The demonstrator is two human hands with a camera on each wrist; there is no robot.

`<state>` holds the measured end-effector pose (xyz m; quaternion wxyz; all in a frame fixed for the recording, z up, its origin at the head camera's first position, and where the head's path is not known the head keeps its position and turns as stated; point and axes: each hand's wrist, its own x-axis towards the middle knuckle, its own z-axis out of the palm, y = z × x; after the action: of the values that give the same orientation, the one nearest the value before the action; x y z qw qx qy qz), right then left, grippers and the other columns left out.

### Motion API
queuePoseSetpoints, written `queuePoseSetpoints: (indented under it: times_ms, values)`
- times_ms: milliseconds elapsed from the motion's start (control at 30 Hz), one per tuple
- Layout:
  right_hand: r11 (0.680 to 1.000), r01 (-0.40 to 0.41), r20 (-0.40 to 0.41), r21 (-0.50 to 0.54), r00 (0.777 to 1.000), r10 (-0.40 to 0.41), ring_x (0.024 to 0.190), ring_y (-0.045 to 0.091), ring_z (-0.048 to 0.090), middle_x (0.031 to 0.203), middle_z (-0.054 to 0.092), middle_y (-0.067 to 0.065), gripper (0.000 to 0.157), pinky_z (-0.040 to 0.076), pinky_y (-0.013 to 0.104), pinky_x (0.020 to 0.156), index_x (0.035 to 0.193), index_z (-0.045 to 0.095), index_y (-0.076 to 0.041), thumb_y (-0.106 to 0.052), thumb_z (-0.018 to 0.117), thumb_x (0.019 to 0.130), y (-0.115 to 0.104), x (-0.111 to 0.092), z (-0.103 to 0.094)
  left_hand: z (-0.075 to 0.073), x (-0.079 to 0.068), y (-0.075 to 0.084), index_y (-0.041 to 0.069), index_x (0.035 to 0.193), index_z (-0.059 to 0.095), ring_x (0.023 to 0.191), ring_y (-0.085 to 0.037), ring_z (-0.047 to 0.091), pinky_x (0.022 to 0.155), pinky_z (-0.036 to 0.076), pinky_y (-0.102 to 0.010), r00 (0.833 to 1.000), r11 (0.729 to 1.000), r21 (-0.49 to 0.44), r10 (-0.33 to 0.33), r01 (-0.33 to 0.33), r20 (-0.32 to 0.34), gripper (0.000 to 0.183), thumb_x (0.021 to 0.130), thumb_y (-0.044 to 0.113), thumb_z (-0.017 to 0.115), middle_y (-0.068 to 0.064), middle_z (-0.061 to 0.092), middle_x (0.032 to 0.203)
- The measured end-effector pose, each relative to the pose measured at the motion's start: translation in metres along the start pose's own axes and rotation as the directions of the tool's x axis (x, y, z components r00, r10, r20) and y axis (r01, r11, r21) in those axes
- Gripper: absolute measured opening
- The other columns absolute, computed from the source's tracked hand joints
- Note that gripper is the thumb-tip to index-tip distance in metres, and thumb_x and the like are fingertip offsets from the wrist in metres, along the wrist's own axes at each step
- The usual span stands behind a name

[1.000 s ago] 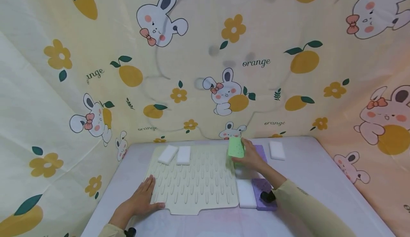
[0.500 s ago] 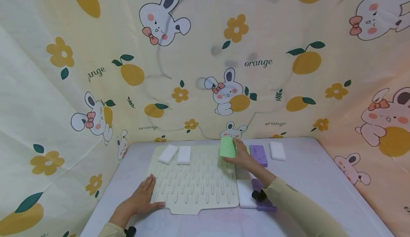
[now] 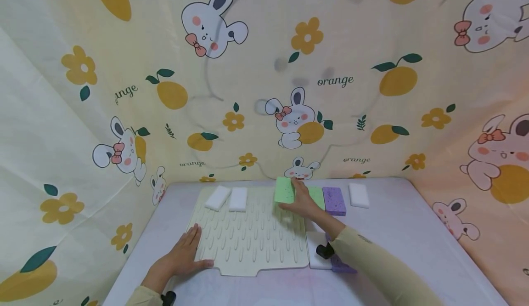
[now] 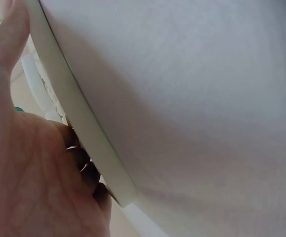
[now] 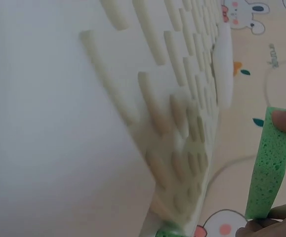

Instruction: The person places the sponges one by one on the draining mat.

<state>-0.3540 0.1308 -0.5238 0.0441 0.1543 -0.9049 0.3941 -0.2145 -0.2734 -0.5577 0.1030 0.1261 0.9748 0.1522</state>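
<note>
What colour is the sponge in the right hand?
The sponge is green, dotted with darker pores; clearest in the right wrist view.

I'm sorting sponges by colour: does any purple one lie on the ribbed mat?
No, both visible purple sponges lie on the table, right of the mat.

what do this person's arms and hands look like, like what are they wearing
The left hand and right hand are ungloved. The left sleeve and right sleeve are beige; the right one bears a small dark mark. A small black attachment sits at each wrist.
</note>
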Motion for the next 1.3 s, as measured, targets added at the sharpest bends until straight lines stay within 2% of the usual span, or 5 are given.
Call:
queuePoseSetpoints:
  times_ms: [133, 367, 533, 700, 1300]
  values:
    - [1.000, 0.016, -0.006, -0.007, 1.000, -0.016, 0.134, 0.044, 0.039, 0.153, 0.033, 0.029, 0.109, 0.042, 0.059, 0.105, 0.154, 0.023, 0.004, -0.029, 0.088, 0.074, -0.005, 0.003, 0.008, 0.000, 0.000, 0.000, -0.013, 0.154, 0.015, 0.151, -0.045, 0.009, 0.123, 0.011, -0.057, 1.000, 1.000, 0.006, -0.009, 0.009, 0.011, 0.125, 0.080, 0.074, 0.065, -0.030, 0.009, 0.163]
    - [0.999, -0.045, 0.037, -0.009, 0.998, 0.045, 0.144, 0.042, 0.029, 0.160, 0.025, 0.023, 0.113, 0.036, 0.059, 0.113, 0.158, 0.019, -0.001, -0.031, 0.089, 0.075, -0.011, 0.010, 0.018, 0.000, 0.001, -0.001, -0.011, 0.155, 0.015, 0.151, -0.044, 0.011, 0.124, 0.014, -0.055, 1.000, 0.999, 0.038, -0.015, 0.014, 0.011, 0.125, 0.079, 0.076, 0.063, -0.029, 0.010, 0.163]
    - [1.000, -0.030, 0.052, -0.002, 0.998, 0.030, 0.144, 0.039, 0.030, 0.161, 0.025, 0.019, 0.112, 0.038, 0.056, 0.113, 0.158, 0.020, -0.001, -0.033, 0.090, 0.075, -0.013, 0.016, 0.026, 0.001, 0.000, -0.002, -0.011, 0.155, 0.015, 0.151, -0.044, 0.011, 0.124, 0.014, -0.055, 1.000, 0.999, 0.035, -0.020, 0.020, 0.010, 0.125, 0.079, 0.076, 0.063, -0.029, 0.010, 0.163]
    - [0.999, -0.033, 0.073, 0.019, 0.997, 0.031, 0.144, 0.040, 0.029, 0.159, 0.027, 0.020, 0.111, 0.036, 0.056, 0.114, 0.157, 0.021, 0.000, -0.032, 0.089, 0.075, -0.014, 0.018, 0.035, 0.002, -0.001, -0.002, -0.010, 0.155, 0.014, 0.151, -0.044, 0.010, 0.124, 0.014, -0.055, 1.000, 0.999, 0.032, -0.016, 0.016, 0.008, 0.125, 0.079, 0.077, 0.063, -0.029, 0.009, 0.164]
    - [0.997, -0.063, 0.187, -0.037, 0.980, 0.069, 0.146, 0.039, 0.026, 0.160, 0.024, 0.021, 0.111, 0.032, 0.053, 0.118, 0.158, 0.018, 0.001, -0.038, 0.086, 0.079, -0.022, 0.035, 0.064, 0.003, 0.001, -0.004, -0.010, 0.156, 0.014, 0.152, -0.044, 0.010, 0.124, 0.014, -0.056, 1.000, 0.999, 0.027, -0.020, 0.020, 0.005, 0.126, 0.079, 0.077, 0.063, -0.028, 0.009, 0.164]
